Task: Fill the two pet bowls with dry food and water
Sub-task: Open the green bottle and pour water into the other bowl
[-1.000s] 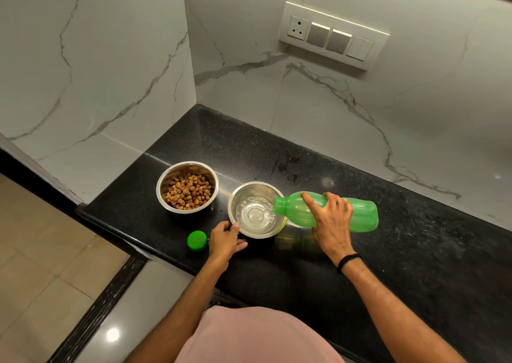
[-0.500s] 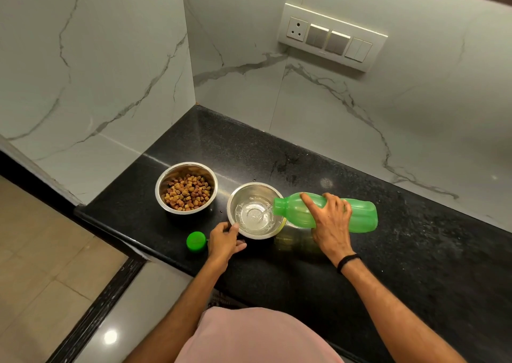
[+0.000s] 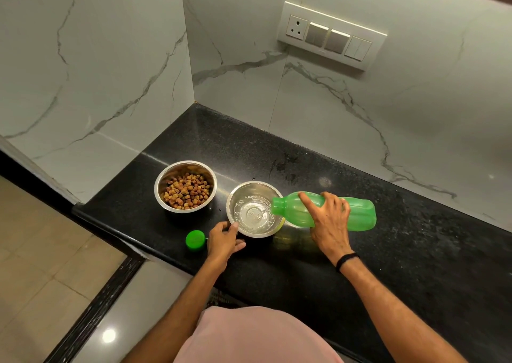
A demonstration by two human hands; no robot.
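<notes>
a black speckled worktop [image 3: 401,252] carries a steel bowl of kibble [image 3: 185,186] near its left edge, a steel bowl with water [image 3: 253,209] just right of it, and a green cap [image 3: 195,240] at the front edge.

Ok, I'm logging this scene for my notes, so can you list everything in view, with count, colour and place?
food bowl: one, steel, holding brown kibble, left on the counter
water bowl: one, steel, partly filled with water, right of the food bowl
bottle: one, green, tipped on its side, mouth over the water bowl, pouring
bottle cap: one, green, on the counter near its front edge, beside the left hand
counter: one, black speckled stone
switch panel: one, white, on the marble wall
wristband: one, black, on the right wrist
left hand: at the water bowl's near rim
right hand: fingers wrapped over the bottle
</notes>
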